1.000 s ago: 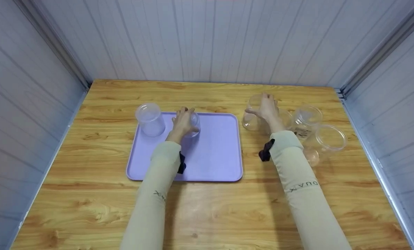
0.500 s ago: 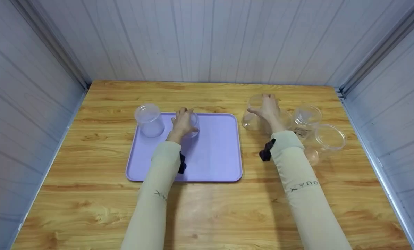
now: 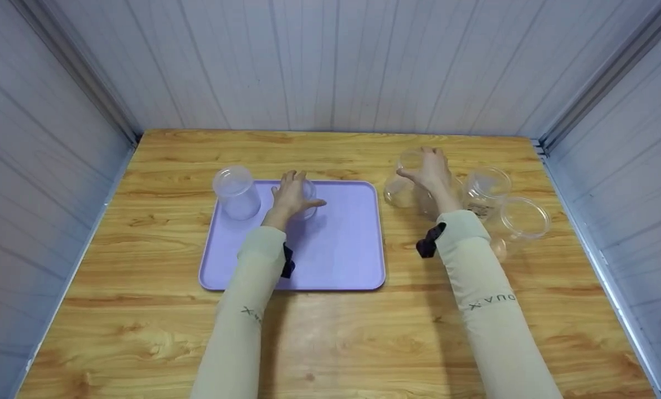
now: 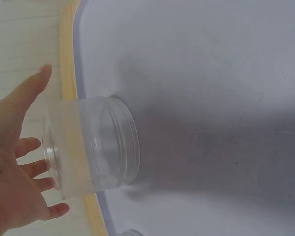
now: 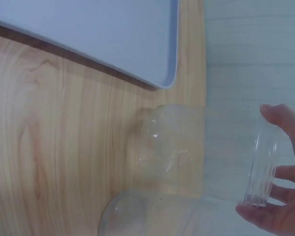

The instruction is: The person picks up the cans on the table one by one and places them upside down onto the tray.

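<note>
1. Left hand point(image 3: 290, 197) spreads its fingers wide, grip loose, over an upturned clear jar point(image 4: 96, 147) standing on the purple tray point(image 3: 341, 249).
2. Another jar point(image 3: 236, 191) stands just left of it.
3. Right hand point(image 3: 431, 173) seems to clasp a clear cup point(image 5: 263, 169); more jars point(image 3: 521, 219) crowd its right on the table point(image 3: 330, 338).

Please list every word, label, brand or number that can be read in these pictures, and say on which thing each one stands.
"XAUQ", or close to it, in dark letters seen reversed, on the right sleeve.
Dark letters on the left sleeve: too small to read; only an "X" can be made out.
A dark label on a clear jar beside the right hand: too blurred to read.
The tray and the other jars carry no text that shows.
</note>
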`<state>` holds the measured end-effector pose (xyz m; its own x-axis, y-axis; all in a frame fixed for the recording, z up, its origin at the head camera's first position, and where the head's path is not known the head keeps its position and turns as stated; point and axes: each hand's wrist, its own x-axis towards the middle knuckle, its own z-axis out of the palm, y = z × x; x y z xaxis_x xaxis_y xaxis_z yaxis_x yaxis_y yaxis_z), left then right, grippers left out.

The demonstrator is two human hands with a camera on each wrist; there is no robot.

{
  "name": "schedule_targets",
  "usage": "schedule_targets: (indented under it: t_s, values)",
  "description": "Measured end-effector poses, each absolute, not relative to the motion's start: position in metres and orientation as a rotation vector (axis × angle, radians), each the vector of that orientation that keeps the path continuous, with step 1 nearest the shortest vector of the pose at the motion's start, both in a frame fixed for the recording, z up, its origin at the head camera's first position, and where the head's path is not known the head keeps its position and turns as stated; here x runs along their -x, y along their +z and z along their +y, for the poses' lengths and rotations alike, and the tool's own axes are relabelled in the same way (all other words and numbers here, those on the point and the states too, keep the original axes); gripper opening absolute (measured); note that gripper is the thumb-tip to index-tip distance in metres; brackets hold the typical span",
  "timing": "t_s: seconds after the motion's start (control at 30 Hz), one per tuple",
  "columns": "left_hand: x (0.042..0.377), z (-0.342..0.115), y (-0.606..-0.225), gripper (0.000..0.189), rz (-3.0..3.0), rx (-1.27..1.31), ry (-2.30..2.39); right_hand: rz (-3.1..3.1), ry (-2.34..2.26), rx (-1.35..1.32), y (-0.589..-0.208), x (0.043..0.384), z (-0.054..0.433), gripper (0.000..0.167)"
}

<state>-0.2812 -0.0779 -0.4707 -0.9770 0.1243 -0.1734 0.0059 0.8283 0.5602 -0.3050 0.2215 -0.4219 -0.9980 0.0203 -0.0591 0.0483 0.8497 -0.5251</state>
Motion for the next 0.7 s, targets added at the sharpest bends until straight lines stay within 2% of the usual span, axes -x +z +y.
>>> schedule_targets:
  t_s: [0.37, 0.7]
  values:
    - [0.278, -0.064, -0.46, 0.083, 2.884, -0.202, 0.962, 2.975, -1.023, -0.063, -0.412, 0.298, 0.219, 0.086]
    - [0.275, -0.051, -0.45, 0.067, 2.942, -0.257, 1.083, 2.969, -1.189, -0.07, -0.413, 0.292, 0.214, 0.083]
